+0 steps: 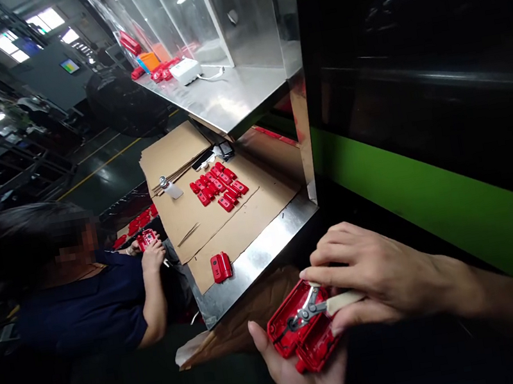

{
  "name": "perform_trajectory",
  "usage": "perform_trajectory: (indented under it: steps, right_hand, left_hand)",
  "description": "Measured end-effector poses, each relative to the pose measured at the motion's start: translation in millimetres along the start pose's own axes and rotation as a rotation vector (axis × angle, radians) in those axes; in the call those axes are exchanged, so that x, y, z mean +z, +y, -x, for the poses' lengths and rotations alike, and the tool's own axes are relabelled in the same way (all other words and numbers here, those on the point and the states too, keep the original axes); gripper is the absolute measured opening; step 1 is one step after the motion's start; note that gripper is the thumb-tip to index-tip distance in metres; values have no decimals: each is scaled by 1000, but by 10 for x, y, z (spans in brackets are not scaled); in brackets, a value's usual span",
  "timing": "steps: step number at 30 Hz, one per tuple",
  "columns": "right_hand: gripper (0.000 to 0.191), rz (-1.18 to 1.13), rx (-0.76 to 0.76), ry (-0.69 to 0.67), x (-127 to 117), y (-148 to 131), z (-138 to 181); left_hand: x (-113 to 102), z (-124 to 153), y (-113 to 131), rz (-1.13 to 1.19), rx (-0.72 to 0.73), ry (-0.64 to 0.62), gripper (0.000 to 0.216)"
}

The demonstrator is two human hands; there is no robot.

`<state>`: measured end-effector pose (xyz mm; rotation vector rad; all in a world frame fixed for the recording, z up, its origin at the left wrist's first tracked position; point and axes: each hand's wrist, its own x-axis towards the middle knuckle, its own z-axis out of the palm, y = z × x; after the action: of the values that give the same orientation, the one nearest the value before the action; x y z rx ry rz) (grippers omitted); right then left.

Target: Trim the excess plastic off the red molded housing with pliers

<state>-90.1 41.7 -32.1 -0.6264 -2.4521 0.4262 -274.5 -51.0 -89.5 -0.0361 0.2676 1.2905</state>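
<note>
Cutters (310,307) gripped by right hand (376,270) over housing (303,334).

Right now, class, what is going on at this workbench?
The person wearing the camera cradles a red plastic part in the left hand, while the right hand works small cutters against its edge. On the cardboard sheet lie a cluster of red parts, one separate part and tweezers. A seated co-worker's hand handles another red piece.

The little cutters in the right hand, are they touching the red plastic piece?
Touching. The head view shows the cutters with their tips resting on the red plastic piece.
</note>
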Motion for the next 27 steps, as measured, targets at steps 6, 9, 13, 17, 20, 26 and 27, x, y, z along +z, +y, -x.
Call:
perform_trajectory:
  steps: [6,9,13,17,20,26,27]
  right_hand:
    - [44,217,-84,-127,54,-100,-180]
    - [42,254,-120,-124,90,-117,-221]
    - [43,272,-156,-75,134,-151,-240]
    - [45,274,-170,-59,167,-169,-238]
    - [44,277,-157,-71,175,-167,-236]
    - [42,282,-145,-83,184,-163,-223]
    - [42,282,-142,-87,186,-166,-217]
  left_hand:
    - [136,22,-58,116,-21,101,66]
    - [254,32,-83,165,-9,206,77]
    - [260,58,-93,173,19,251,60]
    - [213,63,-86,257,3,211,37]
    - [228,55,-83,285,-12,190,34]
    - [243,50,-107,303,1,179,33]
    - [242,51,-112,300,5,174,33]
